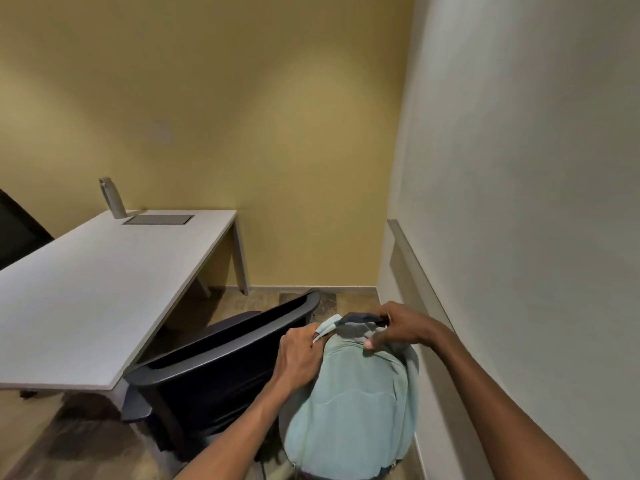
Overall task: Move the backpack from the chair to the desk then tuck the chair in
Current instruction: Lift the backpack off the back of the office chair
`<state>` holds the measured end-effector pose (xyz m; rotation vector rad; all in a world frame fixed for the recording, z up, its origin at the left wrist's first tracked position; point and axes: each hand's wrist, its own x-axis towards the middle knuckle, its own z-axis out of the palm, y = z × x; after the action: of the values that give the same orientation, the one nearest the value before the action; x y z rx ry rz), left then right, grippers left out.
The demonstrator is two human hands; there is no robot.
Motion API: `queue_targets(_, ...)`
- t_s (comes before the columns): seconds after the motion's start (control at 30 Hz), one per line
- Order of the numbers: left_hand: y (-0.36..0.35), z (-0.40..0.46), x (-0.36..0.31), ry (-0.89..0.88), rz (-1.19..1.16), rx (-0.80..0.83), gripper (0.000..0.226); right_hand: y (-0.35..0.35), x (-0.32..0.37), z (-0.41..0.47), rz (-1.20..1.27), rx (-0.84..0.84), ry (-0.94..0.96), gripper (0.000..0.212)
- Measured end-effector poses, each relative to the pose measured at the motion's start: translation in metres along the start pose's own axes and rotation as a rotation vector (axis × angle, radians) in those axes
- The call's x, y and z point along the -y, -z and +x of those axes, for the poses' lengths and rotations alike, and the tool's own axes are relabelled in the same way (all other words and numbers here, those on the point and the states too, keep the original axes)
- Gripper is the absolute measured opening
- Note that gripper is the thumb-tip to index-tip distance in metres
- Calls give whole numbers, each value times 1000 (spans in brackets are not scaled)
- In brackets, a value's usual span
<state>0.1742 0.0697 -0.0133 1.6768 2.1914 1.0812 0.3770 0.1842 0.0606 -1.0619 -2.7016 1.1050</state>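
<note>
A pale green backpack [349, 410] stands upright at the lower middle, to the right of a black office chair [214, 362] whose backrest faces me. My left hand [299, 355] grips the backpack's top left, by the strap. My right hand [398, 327] is closed on the dark top handle. The white desk [86, 289] lies to the left, and the chair sits at its near right corner, not under it.
A metal water bottle [112, 199] stands at the desk's far edge beside a grey cable hatch [157, 220]. Another dark chair [17, 230] shows at the far left. A white wall with a rail [422, 292] runs close on the right.
</note>
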Motion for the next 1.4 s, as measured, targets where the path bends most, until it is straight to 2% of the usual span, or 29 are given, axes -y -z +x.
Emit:
queue_targets(0.07,-6,18,-11,-39,-39,-2,38,16,-23,-9,12,14,-52,60)
queue_targets(0.1,-9,27,-17,-59,-68,-3,39,23,-34,-13,26,2,-79,61)
queue_targets(0.2,-13,55,-36,-106,-99,-13,43,34,-58,-21,82,-138,-120,41)
queue_targets(0.37,-25,108,-61,-126,-128,-2,47,52,-84,3,92,-504,-142,19)
queue_targets(0.53,-32,174,-72,-125,-157,-19,44,92,-88,42,-26,-667,-189,15)
queue_targets(0.6,-31,198,-75,-113,-165,-11,44,111,-90,59,-64,-690,-171,9)
queue_targets(0.83,-16,277,-75,-79,-186,73,43,167,-91,117,-83,-674,-129,10)
queue_targets(0.9,-14,303,-70,-61,-196,83,41,179,-91,138,-96,-669,-128,17)
queue_targets(1.1,-17,384,-45,-45,-250,54,30,213,-93,215,-125,-692,-103,20)
queue_targets(1.27,-13,453,-18,-61,-249,76,35,243,-97,288,-152,-655,-71,9)
queue_targets(1.4,-10,509,5,-11,-253,51,38,267,-95,341,-153,-660,-27,12)
